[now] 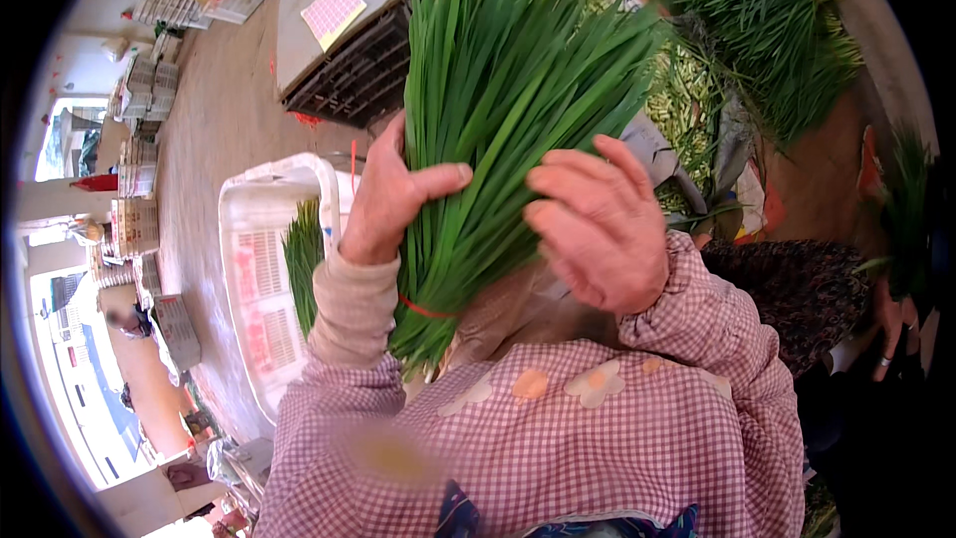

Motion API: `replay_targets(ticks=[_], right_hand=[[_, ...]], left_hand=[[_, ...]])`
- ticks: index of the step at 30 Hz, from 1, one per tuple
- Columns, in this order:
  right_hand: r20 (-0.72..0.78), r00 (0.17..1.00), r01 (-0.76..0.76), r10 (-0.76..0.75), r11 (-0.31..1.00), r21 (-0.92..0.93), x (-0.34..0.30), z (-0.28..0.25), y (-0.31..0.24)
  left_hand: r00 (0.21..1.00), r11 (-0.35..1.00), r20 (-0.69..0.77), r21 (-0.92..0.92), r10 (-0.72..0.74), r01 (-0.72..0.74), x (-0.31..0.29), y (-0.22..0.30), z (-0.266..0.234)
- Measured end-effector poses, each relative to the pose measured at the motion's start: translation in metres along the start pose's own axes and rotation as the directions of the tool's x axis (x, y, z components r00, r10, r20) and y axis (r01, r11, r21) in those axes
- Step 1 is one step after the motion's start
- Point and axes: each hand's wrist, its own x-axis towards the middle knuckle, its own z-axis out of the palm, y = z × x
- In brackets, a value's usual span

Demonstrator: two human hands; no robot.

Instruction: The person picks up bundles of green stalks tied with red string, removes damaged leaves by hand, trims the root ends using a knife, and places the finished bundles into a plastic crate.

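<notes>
A large bundle of garlic chives (pixel 508 90) stands in front of my chest, its long green leaves fanning out at the top. Round its narrow lower end runs a red tie (pixel 428 309), with pale stem ends below it. My left hand (pixel 393 189) grips the bundle from the left side, the thumb lying across the front leaves. At the right side is my right hand (pixel 602 224), its fingers bent and apart, the fingertips close to the leaves. Whether those tips touch the leaves I cannot tell.
A white plastic crate (pixel 234 269) holding more chives (pixel 302 259) stands at my left. Ahead is a low table (pixel 299 50) with a pink gridded sheet (pixel 333 12). Loose chives (pixel 762 30) are heaped far right. Another person's hand (pixel 889 324) is near a bunch at the right.
</notes>
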Motion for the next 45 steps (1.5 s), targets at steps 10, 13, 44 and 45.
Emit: replay_targets(ticks=[10,13,44,45], right_hand=[[0.377,0.910,-0.123,0.172,0.981,-0.152,-0.017,0.015,-0.019],[0.417,0.889,-0.153,0.190,0.981,-0.119,-0.022,0.015,-0.022],[-0.184,0.914,-0.268,0.362,0.878,0.396,0.068,-0.085,-0.004],[-0.050,0.916,-0.330,0.397,0.820,0.469,0.075,-0.078,-0.011]], left_hand=[[0.993,0.821,0.041,-0.558,-0.115,0.118,-0.027,-0.046,-0.028],[0.993,0.802,-0.090,-0.597,-0.074,0.006,-0.040,-0.050,-0.019],[0.992,0.945,-0.085,-0.306,0.098,-0.119,-0.078,-0.014,0.014],[0.993,0.952,-0.073,-0.284,0.096,-0.113,-0.078,-0.012,0.016]])
